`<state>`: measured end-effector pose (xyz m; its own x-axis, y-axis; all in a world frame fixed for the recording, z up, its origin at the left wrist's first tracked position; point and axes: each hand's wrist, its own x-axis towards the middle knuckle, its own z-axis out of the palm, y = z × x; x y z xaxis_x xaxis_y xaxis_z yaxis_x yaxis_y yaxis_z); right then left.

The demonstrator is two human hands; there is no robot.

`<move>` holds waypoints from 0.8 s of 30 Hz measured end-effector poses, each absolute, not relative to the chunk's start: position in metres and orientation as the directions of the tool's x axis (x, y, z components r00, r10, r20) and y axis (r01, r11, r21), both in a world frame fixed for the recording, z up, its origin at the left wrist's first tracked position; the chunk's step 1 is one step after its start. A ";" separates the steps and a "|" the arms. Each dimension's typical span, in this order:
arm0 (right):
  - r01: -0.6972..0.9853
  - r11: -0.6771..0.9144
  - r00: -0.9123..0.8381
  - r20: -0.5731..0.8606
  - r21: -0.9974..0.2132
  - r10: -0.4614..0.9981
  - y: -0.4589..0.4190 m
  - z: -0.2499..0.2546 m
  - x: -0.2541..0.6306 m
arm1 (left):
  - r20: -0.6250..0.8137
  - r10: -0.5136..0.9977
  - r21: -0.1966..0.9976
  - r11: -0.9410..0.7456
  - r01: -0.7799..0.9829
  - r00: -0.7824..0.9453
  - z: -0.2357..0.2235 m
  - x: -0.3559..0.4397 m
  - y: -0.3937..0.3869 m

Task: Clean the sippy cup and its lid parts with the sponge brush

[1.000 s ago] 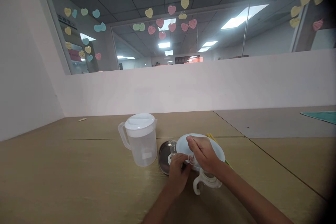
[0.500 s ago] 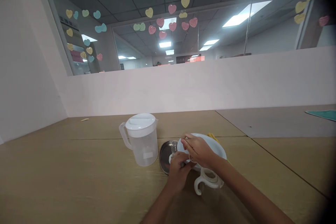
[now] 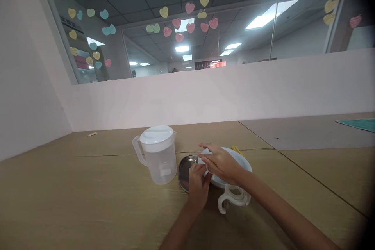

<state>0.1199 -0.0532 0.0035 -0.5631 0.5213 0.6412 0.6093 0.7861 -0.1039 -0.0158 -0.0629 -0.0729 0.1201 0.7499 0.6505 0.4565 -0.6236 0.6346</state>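
As a person works with both bare hands close together over a wooden-toned table [image 3: 102,195], the left hand [image 3: 199,185] pinches a small whitish piece [image 3: 209,169] between thumb and fingers, near the rim of a white plate [image 3: 244,163]. The right hand [image 3: 224,164] arches just above the piece with its fingers spread; whether its underside touches the piece cannot be told from this angle, and the piece itself, small and partly covered, appears to be round.

An oval metal tray [image 3: 183,175] lies just beside the plate, partly behind the left hand, with a clear object [image 3: 194,159] showing at its far side. On the other side of the tray, an upright translucent pitcher [image 3: 161,162] wears a white lid [image 3: 156,134], its handle turned away from the hands.

Closer to the camera, a clear vessel with a curved white handle [image 3: 222,203] stands below the right wrist. Yellow sticks [image 3: 236,150] show past the plate's far edge, a teal cloth [image 3: 357,124] lies well apart at the table's far right, and paper hearts [image 3: 190,8] dot the window beyond.
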 end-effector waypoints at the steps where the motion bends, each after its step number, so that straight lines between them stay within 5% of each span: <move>1: 0.611 0.788 -0.561 0.658 -0.079 0.501 -0.055 0.008 0.122 | 0.663 0.736 0.593 -0.630 0.502 0.139 -0.075 -0.013 -0.063; 6: 0.610 0.792 -0.536 0.740 0.007 0.407 -0.064 0.022 0.133 | 0.701 0.694 0.493 -0.639 0.590 0.166 -0.082 0.001 -0.061; 12: 0.586 0.810 -0.494 0.781 -0.025 0.382 -0.060 0.023 0.139 | 0.726 0.671 0.434 -0.615 0.659 0.148 -0.086 0.007 -0.061; 24: 0.539 0.838 -0.328 0.893 -0.089 0.306 -0.073 0.043 0.160 | 0.703 0.703 0.484 -0.582 0.653 0.106 -0.086 0.013 -0.079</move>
